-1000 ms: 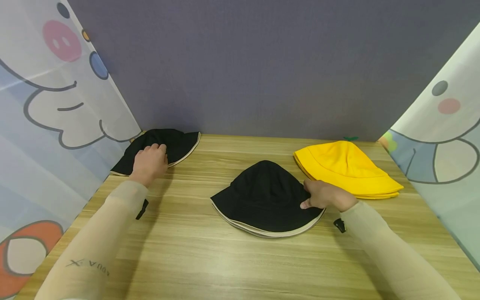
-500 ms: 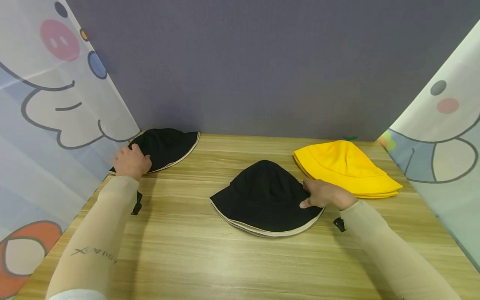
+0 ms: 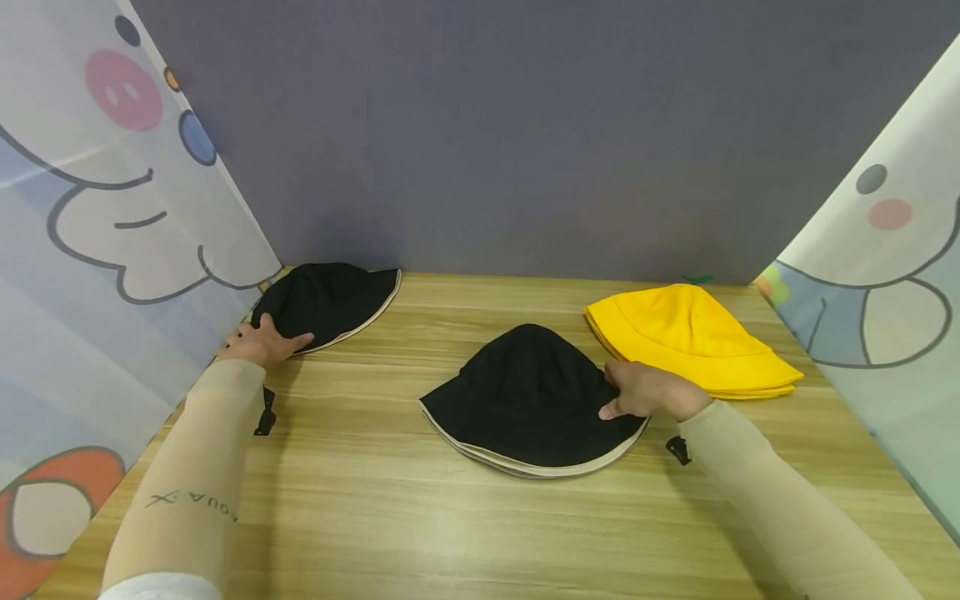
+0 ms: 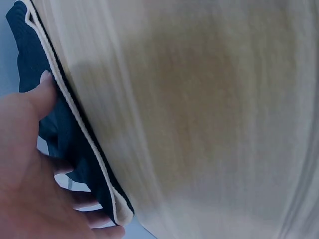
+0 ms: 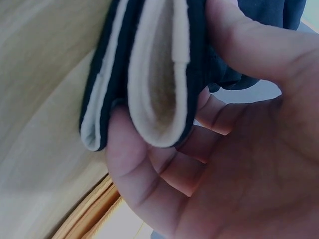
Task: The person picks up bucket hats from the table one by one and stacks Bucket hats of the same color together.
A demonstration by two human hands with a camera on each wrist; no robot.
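Note:
A black bucket hat (image 3: 327, 304) with a cream-edged brim lies at the back left of the wooden table. My left hand (image 3: 257, 342) rests at its near left brim, fingers spread and thumb laid along the edge. In the left wrist view the thumb and fingers lie against the folded brim (image 4: 79, 134), not curled round it. Mid-table, black bucket hats (image 3: 528, 392) are stacked, their crowns upward. My right hand (image 3: 652, 390) pinches the right brim of the top one. In the right wrist view, a finger sits between the upper brim (image 5: 182, 74) and a lower brim (image 5: 102, 84).
Stacked yellow bucket hats (image 3: 690, 333) with a small green sprout on top stand at the back right, just behind my right hand. A grey panel (image 3: 480, 142) closes off the back. Printed cartoon sheets (image 3: 90, 200) line both sides.
My left hand has shifted left from the front of the back-left hat to its left brim, with its fingers spreading out. My right hand and the middle hats have stayed in place.

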